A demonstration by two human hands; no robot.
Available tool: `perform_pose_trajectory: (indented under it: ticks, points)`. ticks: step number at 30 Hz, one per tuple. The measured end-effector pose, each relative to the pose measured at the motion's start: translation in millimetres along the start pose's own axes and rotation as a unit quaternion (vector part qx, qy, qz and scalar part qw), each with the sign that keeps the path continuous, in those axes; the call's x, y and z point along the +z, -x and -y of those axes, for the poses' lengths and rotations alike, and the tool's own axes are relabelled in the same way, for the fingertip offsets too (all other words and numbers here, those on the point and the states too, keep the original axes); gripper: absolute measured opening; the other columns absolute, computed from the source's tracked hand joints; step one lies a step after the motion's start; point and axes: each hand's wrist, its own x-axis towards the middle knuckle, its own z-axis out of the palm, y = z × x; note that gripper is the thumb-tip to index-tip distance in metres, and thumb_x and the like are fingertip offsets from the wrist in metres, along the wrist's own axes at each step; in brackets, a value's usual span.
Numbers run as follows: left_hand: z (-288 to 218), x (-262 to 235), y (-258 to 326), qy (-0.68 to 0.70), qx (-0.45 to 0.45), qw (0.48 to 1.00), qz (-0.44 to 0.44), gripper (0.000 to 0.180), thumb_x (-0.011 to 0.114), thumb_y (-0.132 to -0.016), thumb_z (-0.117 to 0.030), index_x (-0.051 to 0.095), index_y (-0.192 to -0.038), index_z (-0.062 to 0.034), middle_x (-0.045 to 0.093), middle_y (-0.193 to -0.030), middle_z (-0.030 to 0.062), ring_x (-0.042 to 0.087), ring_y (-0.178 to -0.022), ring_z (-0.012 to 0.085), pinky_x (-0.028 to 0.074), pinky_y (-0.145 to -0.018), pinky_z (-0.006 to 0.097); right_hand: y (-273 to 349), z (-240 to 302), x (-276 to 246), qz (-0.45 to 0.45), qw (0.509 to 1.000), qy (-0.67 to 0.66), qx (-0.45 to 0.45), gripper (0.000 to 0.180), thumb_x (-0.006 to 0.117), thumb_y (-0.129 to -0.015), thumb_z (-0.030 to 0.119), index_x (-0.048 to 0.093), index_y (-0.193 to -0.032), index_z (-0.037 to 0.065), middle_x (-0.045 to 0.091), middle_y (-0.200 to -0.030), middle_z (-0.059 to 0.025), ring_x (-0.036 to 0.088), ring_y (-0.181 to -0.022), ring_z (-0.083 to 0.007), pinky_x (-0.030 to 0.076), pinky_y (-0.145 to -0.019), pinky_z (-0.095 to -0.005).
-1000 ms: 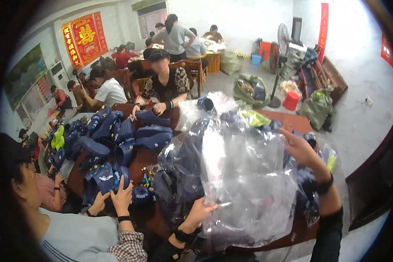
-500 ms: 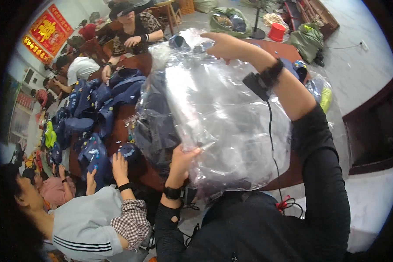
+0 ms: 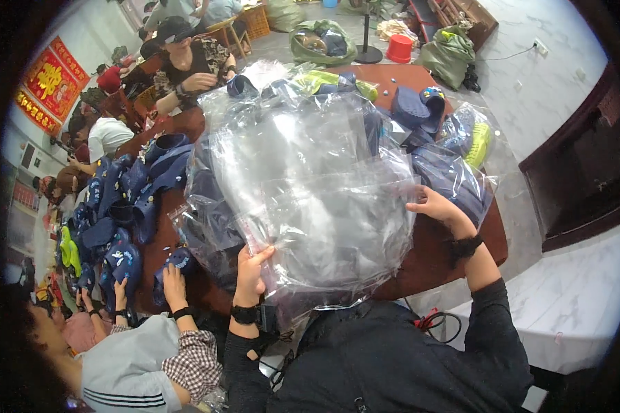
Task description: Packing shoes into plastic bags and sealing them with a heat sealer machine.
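Note:
A large clear plastic bag (image 3: 310, 206) spreads in front of me above the table, flat and shiny with wrinkles. My left hand (image 3: 252, 274) pinches its near left edge between thumb and fingers. At the bag's right edge, my right hand (image 3: 437, 206) is closed on the film. Navy clogs in clear wrapping lie around the bag's left side, partly hidden by it. To the right, navy clogs in a plastic bag (image 3: 448, 175) rest close to my right hand. Beyond them sit loose navy clogs (image 3: 420, 107) with small colourful charms.
The brown table (image 3: 448, 258) carries a heap of navy clogs (image 3: 127, 186) at left. Lime-green clogs (image 3: 481, 144) lie bagged at far right. A co-worker's hand (image 3: 174, 282) holds a clog at my left; another person (image 3: 193, 65) sits across. A red bucket (image 3: 399, 49) stands on the floor.
My right hand has come from the bag's far edge down to its right edge and taken hold there. My left hand keeps its grip. The view has shifted, showing more of the table's right side.

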Motion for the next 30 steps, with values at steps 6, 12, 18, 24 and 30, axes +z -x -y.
perform_pose_trajectory:
  ticks: [6,12,18,24,30]
  points:
    - [5,-3,-7,0.011,0.005,1.000,-0.013,0.019,0.056,-0.078,0.004,0.058,-0.097,0.0009,0.062,-0.087,0.0070,0.061,-0.077,0.0156,0.049,-0.070,0.028,6,-41,21,-0.024,0.985,-0.167,-0.031,0.036,0.072,-0.072,0.022,0.062,-0.096,-0.002,0.062,-0.087,-0.0046,0.055,-0.082,-0.0138,0.042,-0.077,-0.0256]
    - [10,-2,-6,0.049,0.015,0.999,0.002,0.016,0.055,-0.081,0.002,0.058,-0.096,-0.0003,0.062,-0.086,0.0062,0.060,-0.074,0.0144,0.050,-0.064,0.028,27,-28,35,-0.063,0.964,-0.245,-0.077,0.021,0.069,-0.073,0.009,0.057,-0.087,0.000,0.060,-0.078,-0.0027,0.055,-0.073,-0.0098,0.042,-0.067,-0.0233]
    - [10,-8,11,0.011,0.032,0.999,0.012,0.024,0.059,-0.079,0.000,0.054,-0.102,0.0005,0.060,-0.092,0.0059,0.058,-0.082,0.0141,0.047,-0.076,0.029,38,2,2,-0.038,0.975,-0.201,-0.088,0.032,0.061,-0.074,-0.005,0.054,-0.105,-0.001,0.061,-0.076,-0.0051,0.059,-0.069,-0.0137,0.047,-0.062,-0.0260]
    - [10,-2,16,0.140,0.027,0.987,0.077,0.028,0.060,-0.082,-0.008,0.050,-0.107,-0.0002,0.058,-0.093,0.0054,0.058,-0.082,0.0150,0.049,-0.076,0.029,14,23,-107,-0.063,0.947,-0.192,-0.250,0.019,0.056,-0.076,-0.003,0.061,-0.093,0.004,0.062,-0.084,-0.0036,0.058,-0.077,-0.0127,0.048,-0.073,-0.0285]
    - [17,-9,16,0.146,0.013,0.987,0.059,0.026,0.057,-0.081,-0.004,0.051,-0.106,-0.0009,0.058,-0.091,0.0049,0.058,-0.080,0.0148,0.049,-0.071,0.029,25,96,-143,-0.018,0.968,-0.127,-0.213,0.010,0.060,-0.071,-0.002,0.058,-0.079,0.003,0.057,-0.071,-0.0009,0.055,-0.066,-0.0123,0.047,-0.068,-0.0289]
